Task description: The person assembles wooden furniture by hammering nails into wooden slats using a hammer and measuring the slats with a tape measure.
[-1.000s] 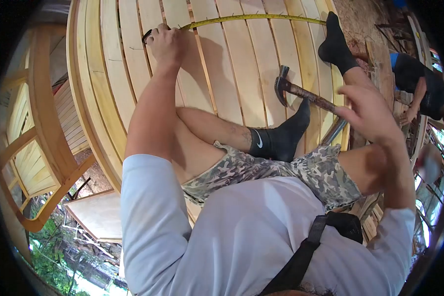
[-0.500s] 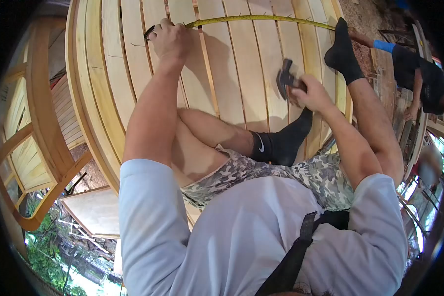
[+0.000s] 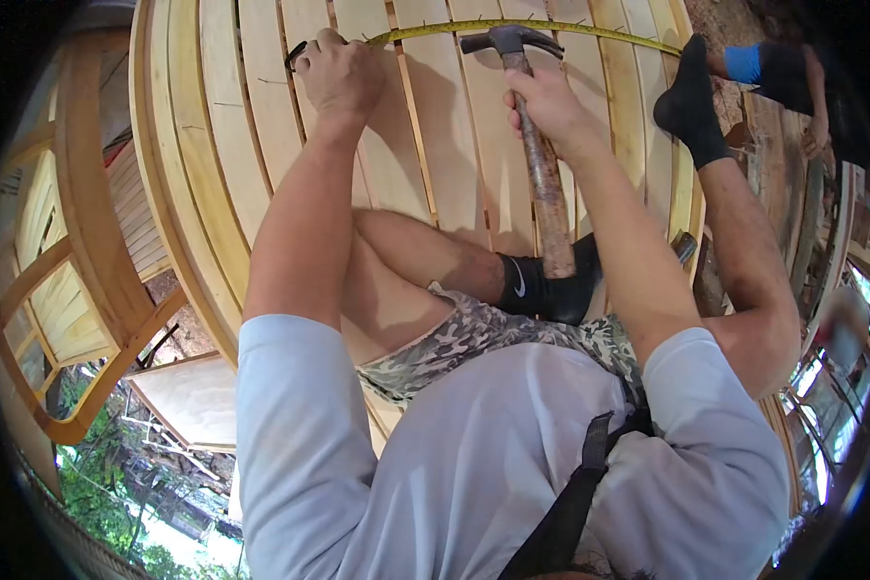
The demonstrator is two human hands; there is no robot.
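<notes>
My left hand (image 3: pixel 340 77) is closed around a tape measure, whose dark case (image 3: pixel 297 56) shows just past the fingers. Its yellow blade (image 3: pixel 425 29) runs out to the right across the wooden slats (image 3: pixel 445 126), as far as my sock-covered foot (image 3: pixel 691 97). In my right hand (image 3: pixel 551 101) is a claw hammer (image 3: pixel 546 184), gripped high on its worn wooden handle just below the head. The hammer head is close to the tape blade; whether they touch I cannot tell. Several thin nails stick up from the slats along the tape.
I sit on the slatted panel, legs bent. At the upper right, another person's arm with a blue sleeve (image 3: pixel 742 64) reaches toward the panel's edge. A wooden frame (image 3: pixel 92 213) stands at the left, with a pale board (image 3: pixel 188 401) below it. Timber (image 3: pixel 793 164) lies at the right.
My right hand has moved up and left, bringing the hammer toward the tape and turning its handle toward me. The left hand stays on the tape measure. My outstretched foot has shifted slightly right.
</notes>
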